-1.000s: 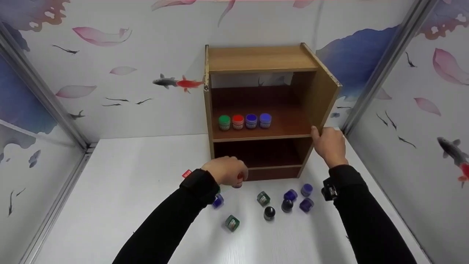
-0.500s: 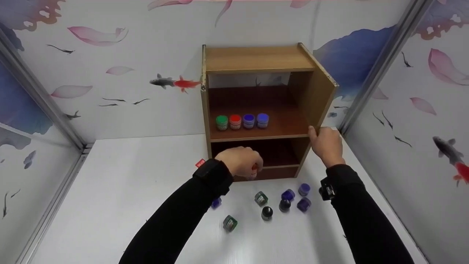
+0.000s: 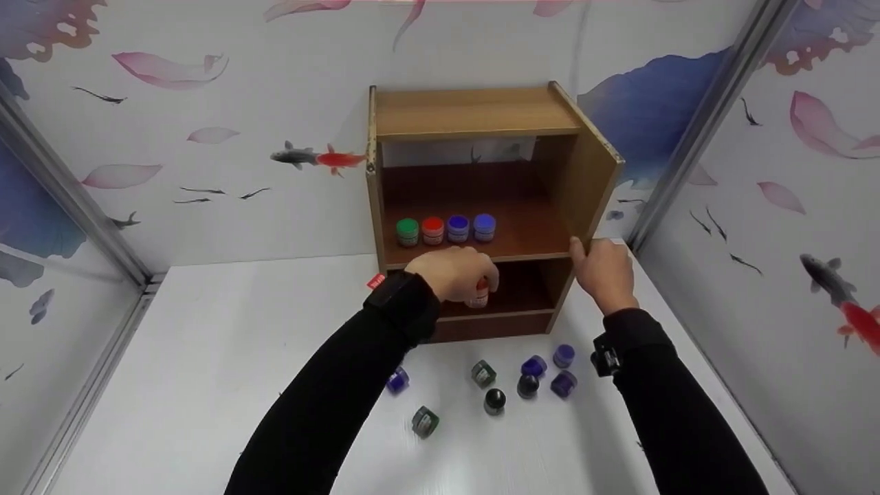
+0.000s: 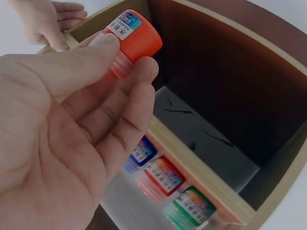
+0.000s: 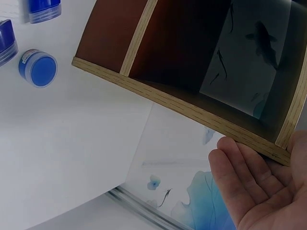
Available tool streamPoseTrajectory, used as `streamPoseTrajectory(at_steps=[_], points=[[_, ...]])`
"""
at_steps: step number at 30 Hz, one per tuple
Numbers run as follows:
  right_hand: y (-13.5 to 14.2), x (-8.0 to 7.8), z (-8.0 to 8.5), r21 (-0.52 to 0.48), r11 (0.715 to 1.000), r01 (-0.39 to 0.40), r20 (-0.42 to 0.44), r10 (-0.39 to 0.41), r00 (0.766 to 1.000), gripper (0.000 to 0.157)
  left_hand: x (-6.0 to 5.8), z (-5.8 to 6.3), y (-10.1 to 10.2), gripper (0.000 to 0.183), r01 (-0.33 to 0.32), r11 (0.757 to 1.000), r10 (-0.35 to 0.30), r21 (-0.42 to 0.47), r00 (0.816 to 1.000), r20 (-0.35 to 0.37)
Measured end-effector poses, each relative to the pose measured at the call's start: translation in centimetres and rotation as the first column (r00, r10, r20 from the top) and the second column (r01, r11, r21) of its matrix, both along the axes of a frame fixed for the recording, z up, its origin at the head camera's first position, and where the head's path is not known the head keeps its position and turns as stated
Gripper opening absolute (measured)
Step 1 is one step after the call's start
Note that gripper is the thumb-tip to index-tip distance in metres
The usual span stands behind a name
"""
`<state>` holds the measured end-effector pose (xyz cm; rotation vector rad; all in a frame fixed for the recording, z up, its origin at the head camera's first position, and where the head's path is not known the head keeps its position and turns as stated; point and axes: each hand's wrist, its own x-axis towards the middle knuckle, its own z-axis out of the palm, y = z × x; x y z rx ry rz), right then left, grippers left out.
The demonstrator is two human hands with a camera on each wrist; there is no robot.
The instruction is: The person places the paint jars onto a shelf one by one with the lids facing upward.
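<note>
My left hand (image 3: pixel 450 273) pinches an orange-red paint jar (image 4: pixel 144 42) between thumb and fingers. It stands in front of the lower compartment of a small wooden shelf unit (image 3: pixel 474 112); the left wrist view shows the label on the jar. With the thumb at the front edge and the fingers along the outer side, my right hand (image 3: pixel 608 276) holds the unit's right side panel (image 5: pixel 177 109). On the upper shelf board sit a green jar (image 3: pixel 408 233), a red jar (image 3: pixel 432 232), a dark blue jar (image 3: pixel 458 229) and a lighter blue jar (image 3: pixel 484 227) in a row.
Several more paint jars lie or stand on the white table (image 3: pixel 227 357) before the unit: dark green jars (image 3: pixel 425 421), black-looking jars (image 3: pixel 494 401) and blue-purple jars (image 3: pixel 564 383). Another blue jar (image 3: pixel 397 380) is partly behind the left sleeve. Printed walls (image 3: pixel 275 220) enclose the table.
My left hand has risen with the orange-red jar from low over the table to the lower compartment's opening. My right hand keeps its hold on the side panel.
</note>
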<state>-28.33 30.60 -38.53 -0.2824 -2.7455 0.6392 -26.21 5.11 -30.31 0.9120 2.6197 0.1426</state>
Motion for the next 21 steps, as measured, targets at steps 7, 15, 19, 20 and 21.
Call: streamPoseTrajectory(at_steps=[7,15,19,20,21], points=[[-0.2,0.0,0.1,-0.008,1.0,0.011,0.027,-0.011,1.0,0.051,-0.9,0.7,1.0,0.029,0.03,0.999,-0.03,0.024,1.0,-0.011],[-0.3,0.0,0.1,-0.007,1.0,0.011,0.021,-0.011,1.0,0.052,-1.8,1.2,2.3,0.029,0.047,0.998,-0.045,0.051,0.998,-0.034],[-0.2,0.1,0.0,-0.002,1.0,0.002,-0.009,-0.002,1.0,0.051,-2.1,1.6,3.0,0.03,0.053,0.997,-0.05,0.057,0.998,-0.047],[-0.2,0.1,0.0,-0.001,1.0,0.003,-0.01,-0.003,1.0,0.05,-2.2,1.7,3.2,0.03,0.057,0.997,-0.054,0.058,0.997,-0.053],[-0.2,0.1,0.0,-0.002,1.0,0.005,-0.005,-0.005,1.0,0.05,-2.4,1.8,3.4,0.03,0.062,0.996,-0.058,0.059,0.997,-0.057]])
